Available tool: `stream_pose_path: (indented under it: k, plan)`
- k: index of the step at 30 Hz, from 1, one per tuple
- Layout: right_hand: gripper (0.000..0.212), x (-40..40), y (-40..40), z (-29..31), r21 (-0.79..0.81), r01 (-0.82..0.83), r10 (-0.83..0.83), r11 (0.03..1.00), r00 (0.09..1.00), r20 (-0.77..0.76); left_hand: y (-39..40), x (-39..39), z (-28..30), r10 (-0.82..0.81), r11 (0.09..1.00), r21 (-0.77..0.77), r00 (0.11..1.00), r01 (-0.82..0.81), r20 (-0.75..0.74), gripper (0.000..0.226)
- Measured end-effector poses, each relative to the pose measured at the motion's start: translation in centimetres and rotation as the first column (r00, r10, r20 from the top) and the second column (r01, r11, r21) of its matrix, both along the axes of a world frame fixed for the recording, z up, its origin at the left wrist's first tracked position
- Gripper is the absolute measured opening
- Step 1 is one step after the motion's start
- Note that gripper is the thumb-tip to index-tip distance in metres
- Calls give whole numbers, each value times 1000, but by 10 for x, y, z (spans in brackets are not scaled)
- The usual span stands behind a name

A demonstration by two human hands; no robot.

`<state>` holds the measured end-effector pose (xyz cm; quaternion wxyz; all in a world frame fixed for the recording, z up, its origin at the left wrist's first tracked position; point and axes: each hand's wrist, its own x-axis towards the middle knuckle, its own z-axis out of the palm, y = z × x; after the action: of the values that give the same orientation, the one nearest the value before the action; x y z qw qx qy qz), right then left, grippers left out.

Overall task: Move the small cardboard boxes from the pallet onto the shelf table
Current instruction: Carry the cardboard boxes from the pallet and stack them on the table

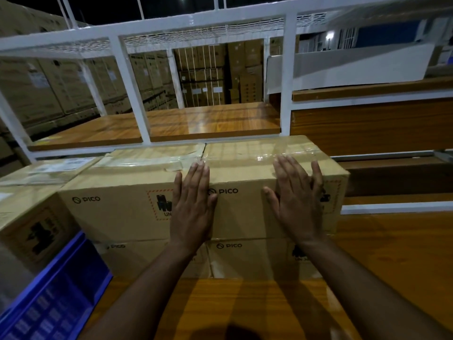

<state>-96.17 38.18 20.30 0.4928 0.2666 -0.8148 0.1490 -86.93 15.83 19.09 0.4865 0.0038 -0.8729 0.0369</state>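
Here both hands, left (pixel 193 204) and right (pixel 297 200), lie flat with straight fingers on the front of the top right box (pixel 247 207), stacked on the table (pixel 392 253); seemingly the seating step, so next comes a push back against the shelf (pixel 196 123)

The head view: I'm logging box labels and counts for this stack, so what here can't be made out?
- Warning label on the top right box: the right hand covers most of it.
- Label on the top left box: the left hand hides its right part.
- Lower boxes: both forearms cross their fronts.
- Blue bin: cut off by the left edge, print blurred.
- Paper label on the far left box: too small and blurred.
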Motion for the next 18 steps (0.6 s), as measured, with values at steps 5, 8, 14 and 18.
stream_pose_path:
  k: [5, 8, 14, 18]
  plan:
    - [61, 4, -4, 0, 13, 47, -47, 999, 998, 28, -3, 1, 0, -17, 1000, -2, 1000, 17, -8, 59]
    - [60, 16, -8, 3, 7, 95, -95, 995, 992, 82, -2, 4, 1, -18, 1000, 0, 1000, 18, 11, 59]
    - [74, 41, -33, -1, 151, 126, -147, 980, 980, 132, -5, 15, 6, -48, 998, -37, 995, 51, 90, 62]
    - [80, 53, -45, -8, 177, 113, -140, 978, 978, 153, -10, 20, 4, -76, 995, -50, 987, 84, 138, 61]
